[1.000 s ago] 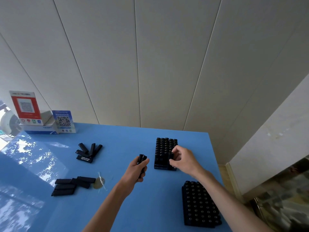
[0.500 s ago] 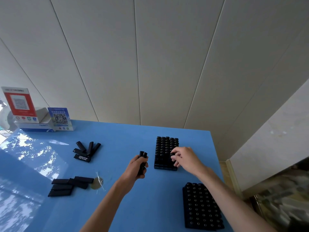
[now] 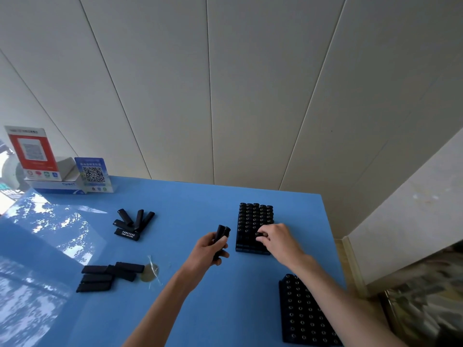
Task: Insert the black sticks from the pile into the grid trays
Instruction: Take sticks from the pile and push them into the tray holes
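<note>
**Blue desk with two hands filling a black grid tray**

Blue desk [image 3: 175, 309] seen from above, set against a pale panelled wall. The person's left hand [image 3: 205, 249] is near the middle of the desk, its grip closed around a small bundle of black sticks [image 3: 221, 234] that stand upright out of the fist. Just to its right lies the far grid tray [image 3: 253, 221], a black block of small round cells. The right hand [image 3: 278, 242] rests over the near right part of this tray, its fingertips [image 3: 260, 235] pinched together on what looks like one black stick at the tray surface; the stick itself is mostly hidden.

A second grid tray [image 3: 305, 314] lies closer to the viewer, at the desk's right edge, partly under the right forearm.

On the left half of the desk are two loose piles of black sticks: a far pile [image 3: 134, 222], fanned out, and a near pile [image 3: 107, 275], lying roughly side by side. A small clear wrapper [image 3: 150, 271] lies just beside the near pile. At the far left corner stand a red sign [image 3: 31, 150] and a blue sign [image 3: 93, 174], each with a square code.
</note>
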